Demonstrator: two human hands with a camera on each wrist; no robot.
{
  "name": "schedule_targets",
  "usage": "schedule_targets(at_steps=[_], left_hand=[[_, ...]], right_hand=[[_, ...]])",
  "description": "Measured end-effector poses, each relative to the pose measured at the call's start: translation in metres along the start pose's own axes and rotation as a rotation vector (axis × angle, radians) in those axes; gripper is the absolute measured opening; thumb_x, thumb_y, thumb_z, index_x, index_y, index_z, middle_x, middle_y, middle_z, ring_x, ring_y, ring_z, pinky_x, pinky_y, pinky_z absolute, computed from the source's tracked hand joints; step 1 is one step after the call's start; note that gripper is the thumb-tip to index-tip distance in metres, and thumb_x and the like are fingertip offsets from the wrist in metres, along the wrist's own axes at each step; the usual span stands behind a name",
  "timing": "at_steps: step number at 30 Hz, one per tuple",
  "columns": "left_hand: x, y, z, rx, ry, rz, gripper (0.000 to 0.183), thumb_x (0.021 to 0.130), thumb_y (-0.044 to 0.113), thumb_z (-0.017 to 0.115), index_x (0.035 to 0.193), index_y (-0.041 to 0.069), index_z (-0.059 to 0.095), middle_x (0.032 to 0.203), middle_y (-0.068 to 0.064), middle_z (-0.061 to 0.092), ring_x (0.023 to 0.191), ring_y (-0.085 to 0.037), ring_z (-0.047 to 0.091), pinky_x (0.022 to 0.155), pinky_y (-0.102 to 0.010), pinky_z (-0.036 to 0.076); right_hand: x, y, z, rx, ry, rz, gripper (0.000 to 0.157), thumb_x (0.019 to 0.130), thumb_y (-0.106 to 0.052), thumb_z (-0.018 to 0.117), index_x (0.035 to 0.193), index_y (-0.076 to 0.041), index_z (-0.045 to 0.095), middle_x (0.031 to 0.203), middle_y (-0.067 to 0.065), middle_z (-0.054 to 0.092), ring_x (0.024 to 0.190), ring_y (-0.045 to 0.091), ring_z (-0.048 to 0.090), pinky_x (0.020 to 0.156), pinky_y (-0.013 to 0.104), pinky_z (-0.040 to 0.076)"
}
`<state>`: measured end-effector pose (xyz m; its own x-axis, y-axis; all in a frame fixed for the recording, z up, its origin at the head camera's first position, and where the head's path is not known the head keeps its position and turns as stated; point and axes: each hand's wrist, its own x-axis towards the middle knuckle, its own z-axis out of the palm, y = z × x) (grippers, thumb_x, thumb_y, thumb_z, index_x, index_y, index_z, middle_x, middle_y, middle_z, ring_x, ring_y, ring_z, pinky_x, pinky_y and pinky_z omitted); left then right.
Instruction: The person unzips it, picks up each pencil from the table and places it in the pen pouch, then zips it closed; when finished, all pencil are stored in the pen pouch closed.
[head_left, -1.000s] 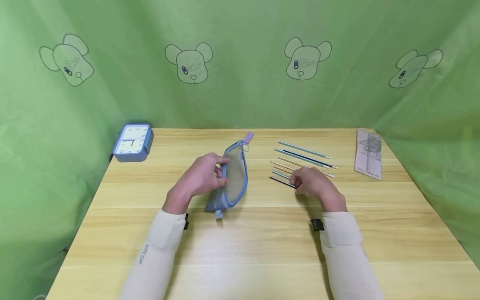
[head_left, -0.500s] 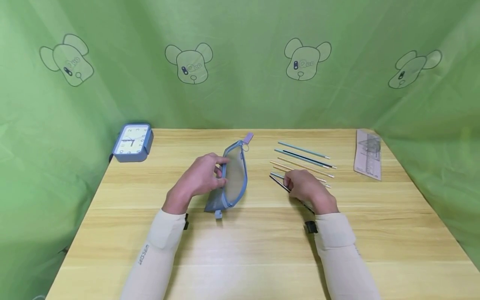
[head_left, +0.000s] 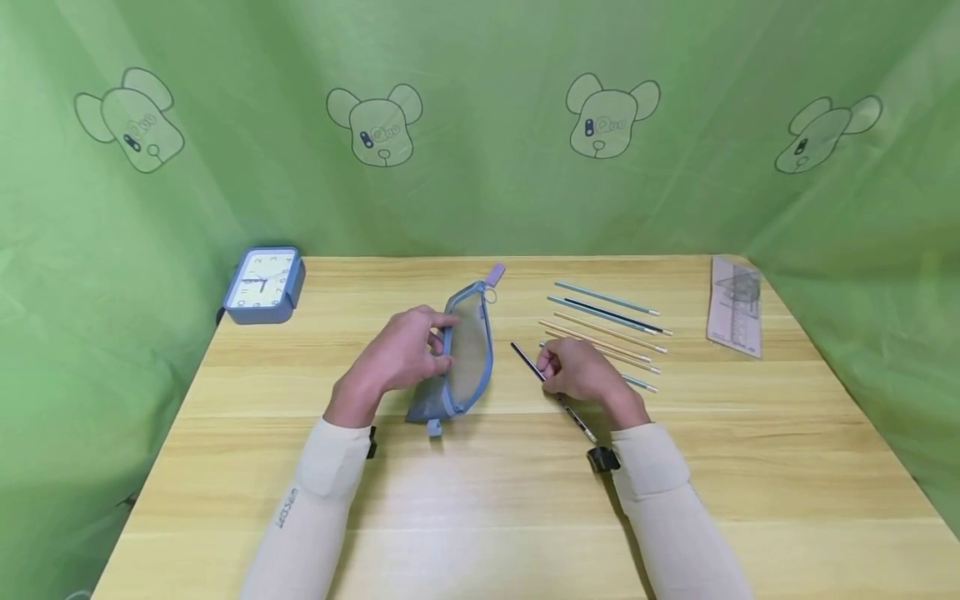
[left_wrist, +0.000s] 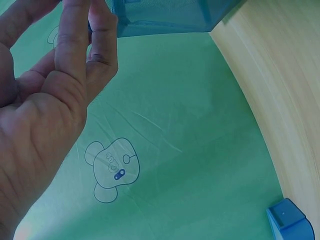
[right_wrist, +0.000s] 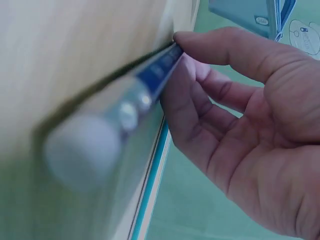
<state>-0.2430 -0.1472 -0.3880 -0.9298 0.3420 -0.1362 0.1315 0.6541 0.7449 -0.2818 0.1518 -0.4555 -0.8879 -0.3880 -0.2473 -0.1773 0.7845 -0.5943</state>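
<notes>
My left hand (head_left: 401, 350) grips the near side of a blue mesh pencil case (head_left: 429, 400), thumb and fingers curled over its rim. The case stands with its mouth spread wide, facing right. In the left wrist view the mesh (left_wrist: 165, 17) shows above my fingers. My right hand (head_left: 581, 371) pinches a dark pencil (head_left: 527, 357) between thumb and fingertips, its far end angled toward the case. The right wrist view shows its white eraser (right_wrist: 82, 152) close to the camera. Right behind that hand lie several pencils, among them a yellow one (head_left: 611, 325) and a light blue one (head_left: 606, 297).
A blue clock (head_left: 264, 286) stands at the table's back left corner. A clear ruler set on a pale card (head_left: 735, 308) lies at the back right. Green curtain (head_left: 480, 192) hangs behind the wooden table (head_left: 465, 517) and along both sides.
My right hand has picked the dark pencil out from the row's near end and moved it left toward the pencil case. The left hand and case have stayed in place.
</notes>
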Motion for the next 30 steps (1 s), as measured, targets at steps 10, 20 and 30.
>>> schedule_targets(at_steps=[10,20,30], left_hand=[[0.001,0.001,0.000,-0.006,-0.010,-0.012,0.068,0.091,-0.001,0.078,0.155,0.000,0.054,0.145,-0.018,0.059,0.105,-0.020,0.069,0.078,-0.026,0.061],[0.002,0.002,0.006,0.026,-0.008,0.020,0.068,0.091,-0.002,0.078,0.155,0.000,0.055,0.138,-0.018,0.061,0.103,-0.020,0.068,0.079,-0.025,0.060],[0.006,0.006,0.017,0.046,-0.004,0.029,0.067,0.090,-0.003,0.079,0.154,0.000,0.056,0.127,-0.016,0.064,0.099,-0.020,0.067,0.077,-0.025,0.061]], right_hand=[[0.004,0.000,-0.002,0.180,0.052,0.040,0.020,0.090,0.001,0.076,0.108,0.000,0.068,0.098,0.008,0.066,0.090,0.021,0.061,0.080,0.027,0.054],[-0.005,-0.024,-0.013,0.736,0.048,0.000,0.026,0.087,0.004,0.069,0.111,0.000,0.061,0.095,-0.001,0.061,0.086,0.013,0.062,0.080,0.025,0.059],[0.004,-0.040,0.015,0.937,-0.119,0.000,0.020,0.090,0.010,0.063,0.102,-0.006,0.062,0.081,-0.004,0.066,0.077,0.008,0.064,0.073,0.020,0.060]])
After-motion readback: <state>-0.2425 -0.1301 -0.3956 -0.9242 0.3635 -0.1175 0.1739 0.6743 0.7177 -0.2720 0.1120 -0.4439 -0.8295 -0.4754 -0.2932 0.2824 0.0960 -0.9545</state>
